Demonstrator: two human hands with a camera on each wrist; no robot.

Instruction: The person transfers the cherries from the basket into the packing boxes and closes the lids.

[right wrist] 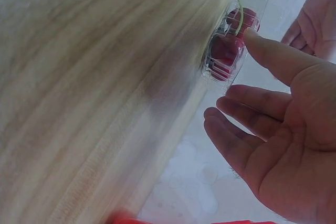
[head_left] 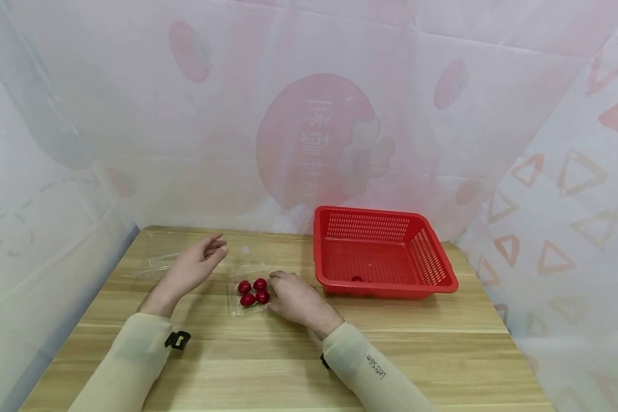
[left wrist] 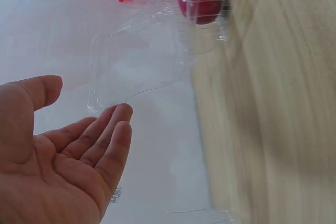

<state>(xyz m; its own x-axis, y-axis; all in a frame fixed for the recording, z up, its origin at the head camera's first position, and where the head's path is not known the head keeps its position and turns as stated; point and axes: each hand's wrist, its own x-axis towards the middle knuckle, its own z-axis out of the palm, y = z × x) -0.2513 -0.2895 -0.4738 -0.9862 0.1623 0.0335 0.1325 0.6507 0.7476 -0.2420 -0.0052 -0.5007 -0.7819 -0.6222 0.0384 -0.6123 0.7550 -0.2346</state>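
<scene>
Several dark red cherries (head_left: 262, 297) sit in a clear plastic box (head_left: 235, 309) on the table, its transparent lid raised in the left wrist view. My right hand (head_left: 297, 298) is just right of the box, fingers spread and bent slightly. In the right wrist view its thumb (right wrist: 278, 56) overlaps the cherries (right wrist: 226, 48), one with a green stem; whether it touches them I cannot tell. The left hand (head_left: 193, 270) hovers left of the box, palm facing inward, fingers loosely extended and holding nothing. One cherry (head_left: 357, 279) lies in the red basket (head_left: 386, 289).
The red basket with slotted walls stands at the back right of the wooden table (head_left: 247, 366). Another piece of clear plastic (head_left: 159, 263) lies at the back left, partly behind the left hand. Printed cloth walls (head_left: 226, 126) enclose the back and both sides.
</scene>
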